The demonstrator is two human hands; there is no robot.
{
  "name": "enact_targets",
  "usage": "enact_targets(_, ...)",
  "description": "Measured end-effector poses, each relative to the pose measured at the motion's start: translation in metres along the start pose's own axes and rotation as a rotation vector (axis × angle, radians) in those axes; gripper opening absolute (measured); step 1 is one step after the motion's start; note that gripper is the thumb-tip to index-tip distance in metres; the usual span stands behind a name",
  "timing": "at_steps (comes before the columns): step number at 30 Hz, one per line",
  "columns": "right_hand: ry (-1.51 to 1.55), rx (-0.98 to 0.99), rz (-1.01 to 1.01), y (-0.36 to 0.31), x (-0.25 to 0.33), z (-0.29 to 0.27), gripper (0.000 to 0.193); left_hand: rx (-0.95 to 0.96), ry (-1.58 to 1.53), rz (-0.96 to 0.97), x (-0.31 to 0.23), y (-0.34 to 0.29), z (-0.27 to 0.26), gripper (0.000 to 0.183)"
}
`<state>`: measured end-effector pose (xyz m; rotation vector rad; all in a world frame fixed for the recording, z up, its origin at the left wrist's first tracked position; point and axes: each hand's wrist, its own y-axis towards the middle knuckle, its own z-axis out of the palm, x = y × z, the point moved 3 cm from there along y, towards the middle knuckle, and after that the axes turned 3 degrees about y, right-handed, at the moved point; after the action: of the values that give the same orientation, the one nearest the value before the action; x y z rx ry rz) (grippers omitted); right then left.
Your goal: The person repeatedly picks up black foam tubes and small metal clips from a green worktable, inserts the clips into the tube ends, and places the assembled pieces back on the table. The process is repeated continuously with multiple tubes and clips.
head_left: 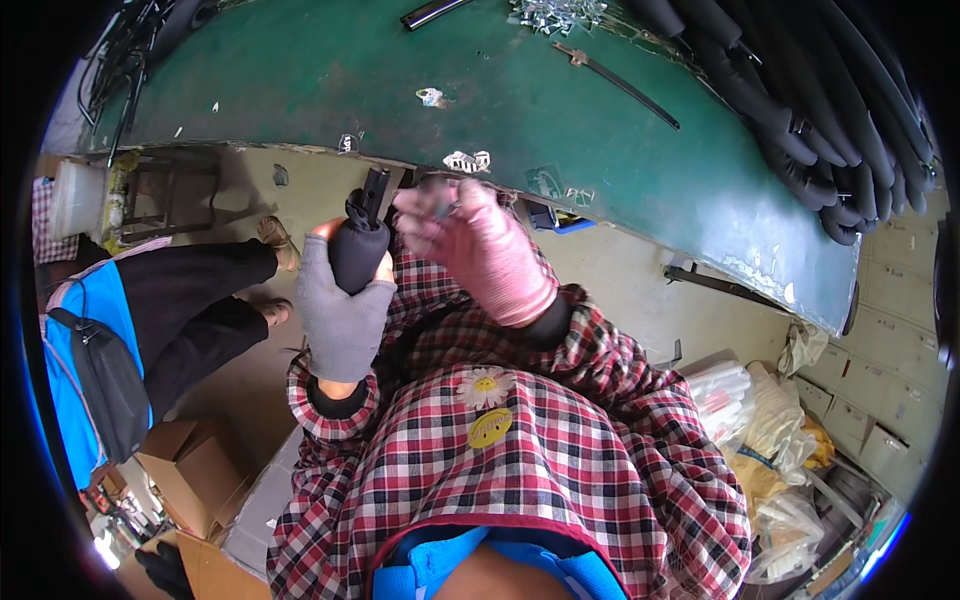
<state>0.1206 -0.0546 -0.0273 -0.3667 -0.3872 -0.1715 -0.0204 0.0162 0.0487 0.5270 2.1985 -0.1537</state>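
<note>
My left hand [345, 300], in a grey glove with bare fingertips, is closed around a black padded sleeve [358, 250]. A dark metal tube [375, 195] sticks up out of the sleeve's gathered top end. Just to the right, my right hand [475, 240], in a pink glove, is raised apart from the sleeve near the table edge. Motion smears its fingers, so whether they hold anything small cannot be made out.
Ahead stands a worn green table [300, 85], bearing a pile of small metal parts [557, 14], a thin metal strip tool [625, 88] and many black padded tubes [800, 90] at right. A person [190, 300] is at left, near cardboard boxes [200, 470]. Plastic bags [785, 510] lie at right.
</note>
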Motion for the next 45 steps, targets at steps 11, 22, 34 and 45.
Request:
enact_targets(11, 0.166, 0.162, 0.076, 0.008, -0.068, -0.014, 0.043, -0.038, 0.012, 0.067, 0.004, -0.005, 0.019, 0.042)
enact_targets(22, 0.024, 0.104, 0.165, -0.007, -0.053, 0.0, 0.05, 0.038, 0.0, 0.071, 0.01, -0.003, 0.011, 0.04)
enact_targets(34, -0.002, -0.019, -0.065, -0.014, -0.059, 0.004, 0.045, 0.006, -0.098, -0.033, 0.016, 0.002, 0.021, 0.042)
enact_targets(45, 0.081, -0.003, -0.104, -0.01, -0.053, 0.01, 0.04, -0.163, -0.059, -0.056, 0.019, -0.011, 0.036, 0.044)
